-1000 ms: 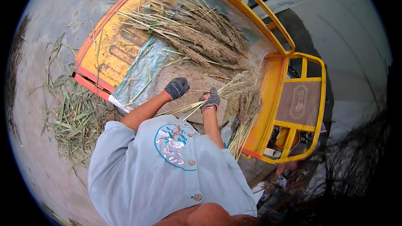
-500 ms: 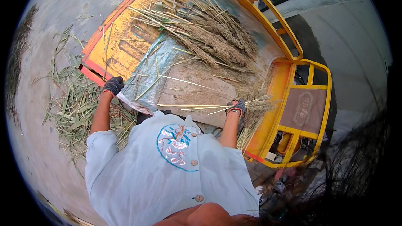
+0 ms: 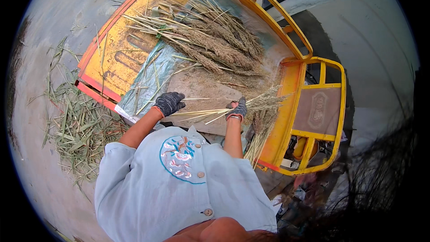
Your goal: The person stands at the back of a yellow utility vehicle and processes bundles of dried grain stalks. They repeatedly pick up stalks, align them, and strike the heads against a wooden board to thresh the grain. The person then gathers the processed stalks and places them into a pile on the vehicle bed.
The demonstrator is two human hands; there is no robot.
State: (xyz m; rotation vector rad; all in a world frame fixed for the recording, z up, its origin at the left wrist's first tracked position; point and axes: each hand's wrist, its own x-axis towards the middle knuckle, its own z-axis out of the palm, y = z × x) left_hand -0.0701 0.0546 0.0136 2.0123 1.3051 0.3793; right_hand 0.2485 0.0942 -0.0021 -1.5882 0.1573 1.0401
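Embroidered shirt [image 3: 161, 192] nearest; gloved right hand [image 3: 238, 108] clenched round seed-headed stalks [image 3: 263, 101] above a flat board [image 3: 199, 85]; gloved left hand [image 3: 169, 103] half-curled by their ends, any grip unclear; farther, heaped seed heads [image 3: 219, 45] in the yellow cart bed [image 3: 121, 45]

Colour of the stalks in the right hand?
Pale straw-yellow stalks; best seen in the head view.

The stalks [image 3: 207, 112] are pale yellow, the gloves [image 3: 167, 104] dark grey, the cart [image 3: 117, 40] yellow-and-red.
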